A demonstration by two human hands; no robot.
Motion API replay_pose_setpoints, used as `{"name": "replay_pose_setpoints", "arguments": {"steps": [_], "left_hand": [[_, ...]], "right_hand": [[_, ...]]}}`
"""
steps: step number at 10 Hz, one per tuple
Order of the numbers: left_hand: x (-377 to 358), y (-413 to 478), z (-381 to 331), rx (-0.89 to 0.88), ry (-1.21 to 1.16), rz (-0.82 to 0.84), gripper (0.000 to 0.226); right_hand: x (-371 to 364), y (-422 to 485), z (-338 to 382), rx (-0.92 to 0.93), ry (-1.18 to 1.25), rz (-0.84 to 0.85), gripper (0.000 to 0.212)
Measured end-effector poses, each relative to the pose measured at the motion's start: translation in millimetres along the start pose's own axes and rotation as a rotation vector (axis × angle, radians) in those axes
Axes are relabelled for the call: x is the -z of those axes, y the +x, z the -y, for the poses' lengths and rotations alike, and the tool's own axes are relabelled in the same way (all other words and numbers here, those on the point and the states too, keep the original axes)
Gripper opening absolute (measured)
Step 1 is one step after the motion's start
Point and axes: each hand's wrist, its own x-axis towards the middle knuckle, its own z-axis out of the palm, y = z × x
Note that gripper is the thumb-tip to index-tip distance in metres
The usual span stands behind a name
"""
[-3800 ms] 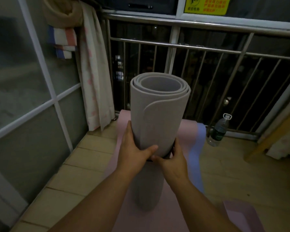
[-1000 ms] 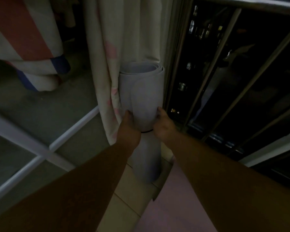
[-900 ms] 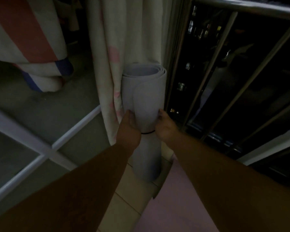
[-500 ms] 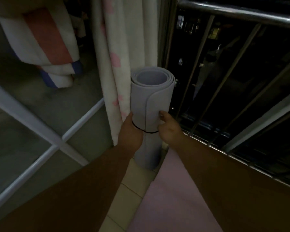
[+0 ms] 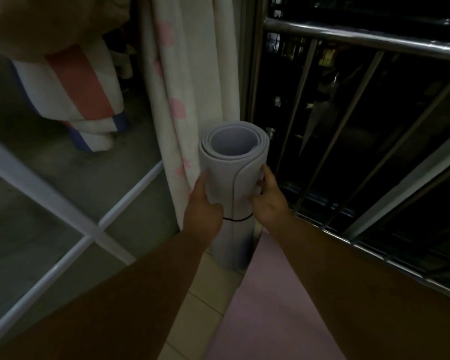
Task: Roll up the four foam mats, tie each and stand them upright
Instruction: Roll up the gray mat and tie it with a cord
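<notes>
The head camera looks down into a dim balcony corner, where a grey rolled mat stands upright on the tiled floor. Its open spiral end faces up toward me. It sits between a pale curtain with pink marks on its left and a metal railing on its right. A thin black tie circles the roll about halfway down, so I judge this mat is rolled and bound, and the step in hand is standing it in place. My left hand clasps the roll's left side, with the thumb wrapped across the front just above the tie. My right hand cups the right side, fingers curled against the foam. Both hands are clamped on the roll. It stands just beside the curtain, but I cannot tell whether it leans on either the curtain or the railing. A pink mat lies flat on the floor, its far end just beside the roll's base. A striped cloth hangs at the upper left. The next move, as I judge it, calls for easing both hands off slowly, since light foam may tip, and then rolling up the pink mat.
</notes>
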Motion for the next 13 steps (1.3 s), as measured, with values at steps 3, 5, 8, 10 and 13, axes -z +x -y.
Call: {"name": "replay_pose_setpoints", "arguments": {"steps": [3,5,8,10,13], "left_hand": [[-14,89,5,-0.082,-0.037,-0.059,0.078],[-34,115,-4,-0.104,-0.020,0.083,0.072],[-42,157,18,-0.024,0.137,-0.112,0.073],[-37,156,20,-0.029,0.089,-0.117,0.066],[-58,109,-10,0.183,0.257,-0.165,0.034]], "right_hand": [[-6,78,14,0.006,0.148,0.048,0.083],[5,119,8,-0.025,0.260,-0.071,0.069],[-2,143,12,0.039,-0.051,-0.096,0.068],[4,141,13,0.021,0.006,-0.059,0.058],[33,123,2,-0.049,0.042,-0.162,0.018]]}}
